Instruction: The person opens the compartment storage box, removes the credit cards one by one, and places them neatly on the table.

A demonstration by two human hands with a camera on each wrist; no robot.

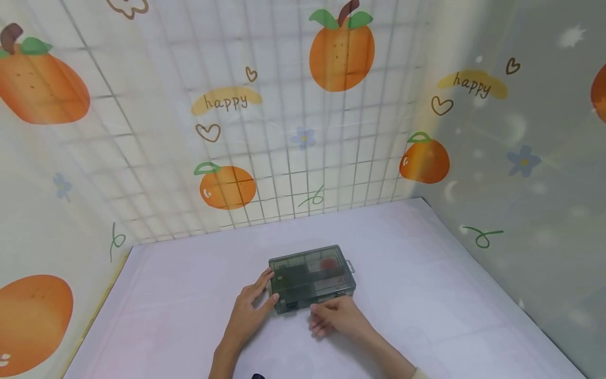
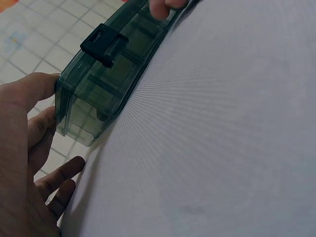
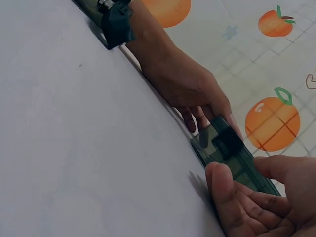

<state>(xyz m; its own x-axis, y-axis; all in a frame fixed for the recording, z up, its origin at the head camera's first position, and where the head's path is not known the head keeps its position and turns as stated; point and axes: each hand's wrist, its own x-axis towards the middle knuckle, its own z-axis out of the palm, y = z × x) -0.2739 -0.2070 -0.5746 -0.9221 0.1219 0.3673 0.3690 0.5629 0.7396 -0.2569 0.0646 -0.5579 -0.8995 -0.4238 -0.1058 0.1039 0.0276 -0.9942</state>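
Note:
A translucent dark-green compartment box (image 1: 295,281) lies flat on the white table, its lid down. Through the lid I make out dividers and a reddish patch at the right; the contents are not clear. A dark latch (image 2: 103,45) sits on the front side. My left hand (image 1: 248,310) touches the box's left end with thumb and fingers spread along it; in the left wrist view some fingers are free of it. At the front edge, toward the right, is my right hand (image 1: 338,316), thumb and forefinger apart in the right wrist view (image 3: 256,202).
The white table (image 1: 189,273) extends around the box. Behind it hangs a curtain (image 1: 284,173) printed with oranges over a wire grid, and more printed curtain stands at both sides. A small black object (image 1: 258,376) shows at the bottom edge.

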